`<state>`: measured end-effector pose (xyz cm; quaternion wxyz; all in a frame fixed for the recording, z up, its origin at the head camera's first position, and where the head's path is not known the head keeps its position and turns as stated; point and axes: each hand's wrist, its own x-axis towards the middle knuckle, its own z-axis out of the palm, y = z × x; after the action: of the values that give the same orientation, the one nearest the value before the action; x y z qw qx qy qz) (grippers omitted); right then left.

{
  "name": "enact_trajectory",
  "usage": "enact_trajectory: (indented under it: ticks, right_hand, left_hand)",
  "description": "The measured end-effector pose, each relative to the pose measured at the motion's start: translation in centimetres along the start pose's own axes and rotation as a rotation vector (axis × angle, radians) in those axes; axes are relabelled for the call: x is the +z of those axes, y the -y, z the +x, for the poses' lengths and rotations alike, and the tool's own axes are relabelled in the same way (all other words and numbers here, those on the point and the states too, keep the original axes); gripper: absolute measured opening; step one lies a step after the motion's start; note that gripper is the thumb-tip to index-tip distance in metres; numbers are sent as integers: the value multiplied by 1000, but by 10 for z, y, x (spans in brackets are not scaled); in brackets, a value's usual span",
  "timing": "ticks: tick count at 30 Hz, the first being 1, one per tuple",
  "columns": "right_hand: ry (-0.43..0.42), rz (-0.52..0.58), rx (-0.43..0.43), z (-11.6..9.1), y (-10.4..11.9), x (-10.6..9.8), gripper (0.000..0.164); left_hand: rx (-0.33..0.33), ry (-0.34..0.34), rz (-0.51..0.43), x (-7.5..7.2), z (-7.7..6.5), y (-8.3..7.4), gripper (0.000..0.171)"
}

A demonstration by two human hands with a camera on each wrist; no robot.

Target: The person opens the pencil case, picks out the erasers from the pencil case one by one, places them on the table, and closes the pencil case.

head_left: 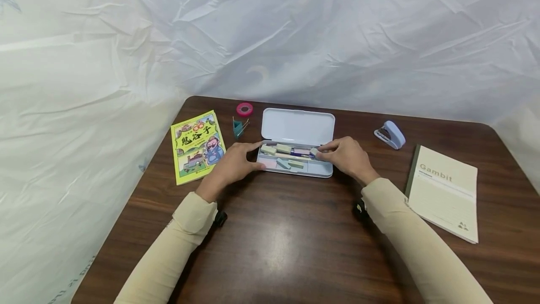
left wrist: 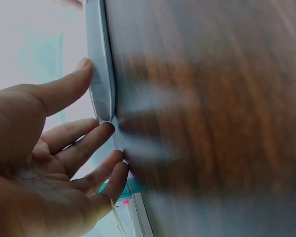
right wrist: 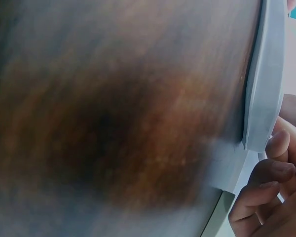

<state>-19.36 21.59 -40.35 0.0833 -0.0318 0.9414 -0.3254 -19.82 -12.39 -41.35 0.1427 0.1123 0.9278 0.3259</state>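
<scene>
- Right hand [head_left: 349,156]: thumb and fingertips appear pinched on a small pale block [head_left: 314,152] at the rear right of the case; its own wrist view hides the contact.
- Left hand [head_left: 236,161]: fingers extended and apart, thumb on the front wall, forefinger at the left end.
- Pencil case [head_left: 320,169]: on the table [head_left: 274,247], between both hands, lid [head_left: 298,125] raised.
- Progress, as judged: pens, two cream blocks, a blue block [head_left: 283,163] and a green block [head_left: 296,164] lie inside; the pale block is not yet released and the lid not closed.
- Obstruction: right fingers cover the rear right corner.
- Surroundings: yellow book [head_left: 198,149], teal holder [head_left: 237,128] and pink tape roll [head_left: 239,110] left; stapler [head_left: 394,135] and notebook [head_left: 447,191] right, apart from the case.
</scene>
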Motion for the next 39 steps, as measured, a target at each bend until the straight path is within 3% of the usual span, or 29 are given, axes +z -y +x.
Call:
enact_trajectory:
  ticks: [7, 14, 17, 30, 39]
  right_hand:
    - [-8, -71, -2, 1, 2, 2, 39]
    - [-16, -76, 4, 1, 3, 2, 38]
    - [-25, -67, 0, 0, 3, 3, 38]
    - [-65, 125, -46, 0, -10, -3, 30]
    - [-83, 166, -47, -4, -13, -17, 28]
  left_hand:
    - [-11, 1, 1, 2, 0, 1, 78]
    - [-11, 5, -6, 1, 1, 0, 78]
    - [-3, -3, -7, 5, 6, 7, 79]
    - [9, -7, -1, 10, 13, 18, 80]
    - [1, -10, 0, 14, 20, 27, 80]
